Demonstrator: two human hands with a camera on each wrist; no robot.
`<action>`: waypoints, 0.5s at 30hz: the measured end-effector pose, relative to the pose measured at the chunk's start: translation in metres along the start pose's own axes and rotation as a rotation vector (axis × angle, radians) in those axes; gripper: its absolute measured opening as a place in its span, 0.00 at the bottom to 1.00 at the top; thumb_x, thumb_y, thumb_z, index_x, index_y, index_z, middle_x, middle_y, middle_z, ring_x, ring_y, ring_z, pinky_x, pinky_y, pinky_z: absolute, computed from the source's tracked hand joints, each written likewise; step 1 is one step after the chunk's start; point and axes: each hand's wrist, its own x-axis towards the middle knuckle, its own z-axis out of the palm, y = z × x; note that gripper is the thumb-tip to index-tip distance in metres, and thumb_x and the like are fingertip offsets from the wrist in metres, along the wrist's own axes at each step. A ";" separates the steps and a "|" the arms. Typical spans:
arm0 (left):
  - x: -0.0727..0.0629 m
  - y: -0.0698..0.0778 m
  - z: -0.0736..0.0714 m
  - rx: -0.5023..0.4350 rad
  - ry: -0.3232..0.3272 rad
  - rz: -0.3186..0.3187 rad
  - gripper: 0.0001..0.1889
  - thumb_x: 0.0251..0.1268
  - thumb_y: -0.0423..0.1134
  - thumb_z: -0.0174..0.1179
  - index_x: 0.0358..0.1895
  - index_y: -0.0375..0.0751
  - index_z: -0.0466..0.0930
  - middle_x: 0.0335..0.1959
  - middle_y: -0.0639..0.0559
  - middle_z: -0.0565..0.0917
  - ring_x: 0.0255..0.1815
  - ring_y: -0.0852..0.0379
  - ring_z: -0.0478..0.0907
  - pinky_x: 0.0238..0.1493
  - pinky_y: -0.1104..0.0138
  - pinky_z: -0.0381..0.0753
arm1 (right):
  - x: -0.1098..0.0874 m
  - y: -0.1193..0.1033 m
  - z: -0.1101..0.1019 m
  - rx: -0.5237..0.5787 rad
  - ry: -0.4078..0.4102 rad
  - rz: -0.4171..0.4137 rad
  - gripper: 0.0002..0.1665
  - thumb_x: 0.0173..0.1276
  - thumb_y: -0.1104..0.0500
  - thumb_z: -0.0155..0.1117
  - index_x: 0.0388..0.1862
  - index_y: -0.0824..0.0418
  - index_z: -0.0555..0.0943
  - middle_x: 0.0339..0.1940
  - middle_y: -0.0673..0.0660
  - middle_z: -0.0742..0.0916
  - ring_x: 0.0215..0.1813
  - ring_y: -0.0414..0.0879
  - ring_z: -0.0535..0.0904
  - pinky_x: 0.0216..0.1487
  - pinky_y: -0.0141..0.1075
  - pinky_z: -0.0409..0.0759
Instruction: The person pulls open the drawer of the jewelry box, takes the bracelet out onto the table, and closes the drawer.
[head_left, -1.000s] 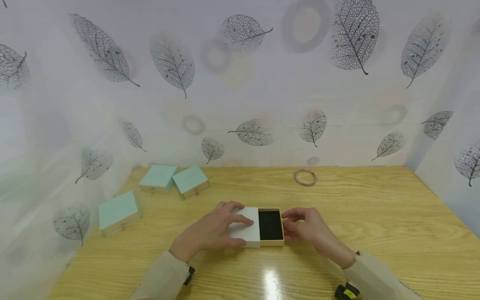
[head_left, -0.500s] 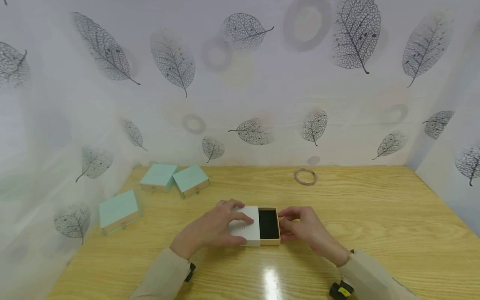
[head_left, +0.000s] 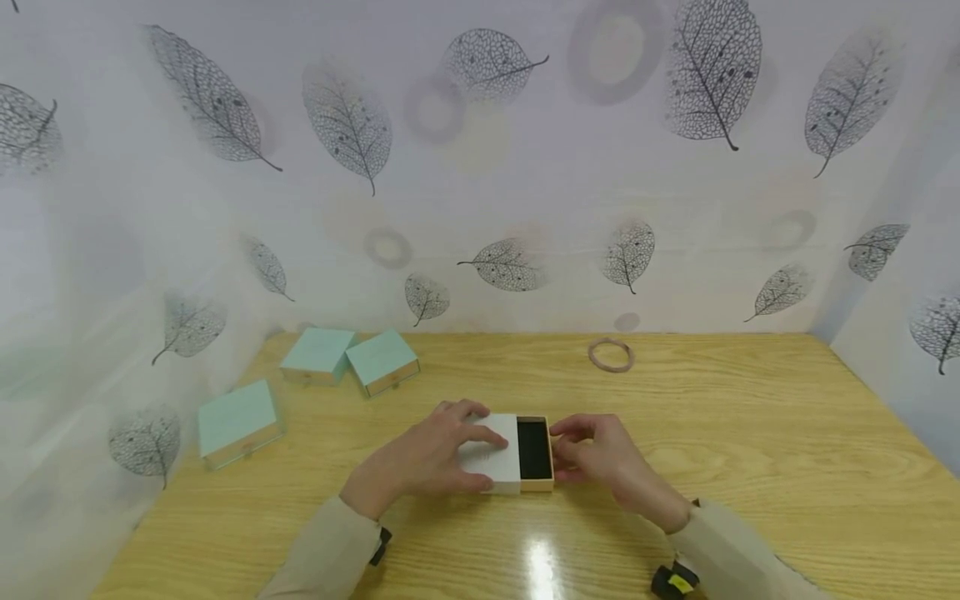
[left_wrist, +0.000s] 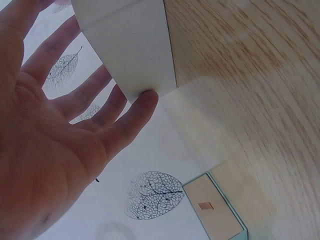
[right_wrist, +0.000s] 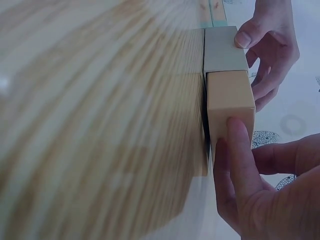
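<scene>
In the head view a white box sleeve (head_left: 487, 467) lies mid-table with a tan drawer (head_left: 536, 483) partly out of its right side. The drawer's black inner lining (head_left: 534, 448) shows. My left hand (head_left: 423, 454) grips the sleeve from above, thumb on the near side and fingers across the top and far side. In the left wrist view the little finger and others lie along the sleeve's edges. My right hand (head_left: 600, 454) is at the drawer's outer end, and in the right wrist view its fingertips (right_wrist: 236, 127) press that end face.
Two mint-green boxes (head_left: 318, 354) lie close together at the back left, and another mint-green box (head_left: 238, 421) is nearer on the left. A brownish ring (head_left: 611, 356) lies at the back right of the wooden table (head_left: 750, 417). A leaf-printed curtain (head_left: 525, 183) stands behind.
The drawer has slid left, further into the white sleeve, with my right hand moving left along with it. My left hand has held its place on the sleeve.
</scene>
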 end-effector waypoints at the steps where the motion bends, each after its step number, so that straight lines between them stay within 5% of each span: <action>1: 0.000 0.000 0.000 0.001 0.000 0.000 0.24 0.61 0.56 0.71 0.62 0.60 0.84 0.74 0.46 0.70 0.72 0.40 0.68 0.68 0.45 0.77 | 0.000 0.000 0.001 0.000 0.002 0.000 0.14 0.71 0.73 0.58 0.54 0.75 0.81 0.42 0.63 0.82 0.35 0.47 0.86 0.40 0.43 0.91; 15: 0.001 0.001 -0.001 0.004 -0.001 -0.005 0.24 0.61 0.56 0.71 0.61 0.60 0.84 0.74 0.46 0.71 0.72 0.40 0.67 0.68 0.45 0.75 | 0.003 0.000 0.007 0.010 -0.016 -0.015 0.14 0.72 0.73 0.57 0.54 0.76 0.80 0.43 0.65 0.83 0.35 0.47 0.86 0.41 0.43 0.91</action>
